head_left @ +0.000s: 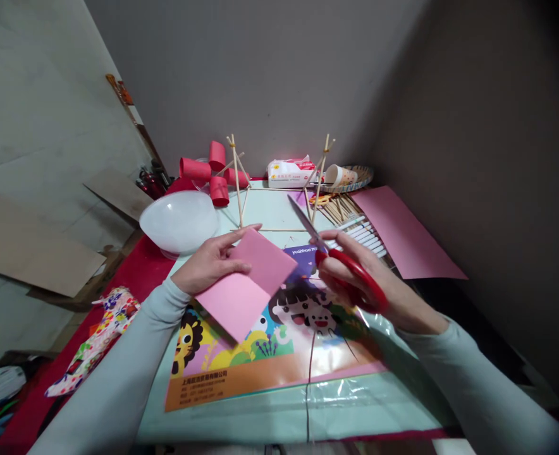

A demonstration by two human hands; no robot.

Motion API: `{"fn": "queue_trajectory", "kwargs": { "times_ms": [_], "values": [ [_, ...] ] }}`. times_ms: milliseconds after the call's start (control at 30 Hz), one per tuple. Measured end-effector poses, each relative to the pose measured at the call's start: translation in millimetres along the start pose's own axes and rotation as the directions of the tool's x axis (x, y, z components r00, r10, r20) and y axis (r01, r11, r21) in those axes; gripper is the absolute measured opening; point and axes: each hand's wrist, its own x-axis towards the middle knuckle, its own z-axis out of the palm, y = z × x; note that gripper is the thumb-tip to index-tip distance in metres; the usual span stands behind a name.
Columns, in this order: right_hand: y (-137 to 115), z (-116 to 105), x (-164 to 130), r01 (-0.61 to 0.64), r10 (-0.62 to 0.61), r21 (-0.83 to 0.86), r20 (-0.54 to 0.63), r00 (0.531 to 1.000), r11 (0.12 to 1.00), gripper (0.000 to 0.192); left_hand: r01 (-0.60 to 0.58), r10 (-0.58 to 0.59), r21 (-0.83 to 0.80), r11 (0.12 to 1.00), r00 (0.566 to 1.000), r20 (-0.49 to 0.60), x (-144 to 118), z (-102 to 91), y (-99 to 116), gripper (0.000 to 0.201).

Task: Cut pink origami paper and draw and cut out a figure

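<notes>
Between the thumb and fingers of my left hand (pixel 220 256) is a piece of pink paper (pixel 248 287) with a crease across its middle. My right hand (pixel 350 265) is wrapped round the red handles of a pair of scissors (pixel 303 215), whose blades point up and to the left, apart from the paper. Whether the blades are parted is hard to make out. Under both hands lies a colourful printed paper pack (pixel 241 373) with cartoon animals and a child.
Behind stands a frame of wooden sticks (pixel 238 180). Red paper tubes (pixel 196 169) and a translucent white bowl (pixel 179 221) are at left. To the right are white markers (pixel 367 237), a larger pink sheet (pixel 407 237), a paper cup (pixel 340 175) and a tissue pack (pixel 289 174).
</notes>
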Motion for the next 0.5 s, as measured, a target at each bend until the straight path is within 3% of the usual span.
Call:
{"fn": "queue_trajectory", "kwargs": {
  "times_ms": [67, 133, 200, 267, 500],
  "values": [
    [2.9, -16.0, 8.6, 0.071, -0.143, -0.359, -0.176, 0.974, 0.931, 0.04, 0.057, -0.068, -0.089, 0.994, 0.991, -0.115, 4.2, -4.2, -3.6, 0.078],
    [10.0, -26.3, 15.7, 0.038, -0.255, -0.718, -0.197, 0.947, 0.695, 0.029, 0.055, -0.086, -0.154, 0.987, 0.976, -0.203, 7.7, -7.6, -7.2, 0.072],
    [18.8, -28.0, 20.6, -0.007, -0.281, -0.897, -0.146, 0.948, 0.442, 0.024, 0.025, -0.069, -0.174, 0.984, 0.965, -0.253, 9.7, -9.5, -9.3, 0.066],
    [27.3, -22.3, 24.1, -0.021, -0.275, -0.944, -0.117, 0.954, 0.328, 0.024, -0.002, -0.054, -0.185, 0.983, 0.954, -0.296, 10.1, -10.3, -9.4, 0.063],
    [44.4, -4.7, 33.7, -0.002, -0.303, -0.986, -0.053, 0.952, 0.168, 0.032, -0.097, 0.01, -0.203, 0.974, 0.92, -0.391, 6.8, -9.1, 2.4, 0.064]
  ]
}}
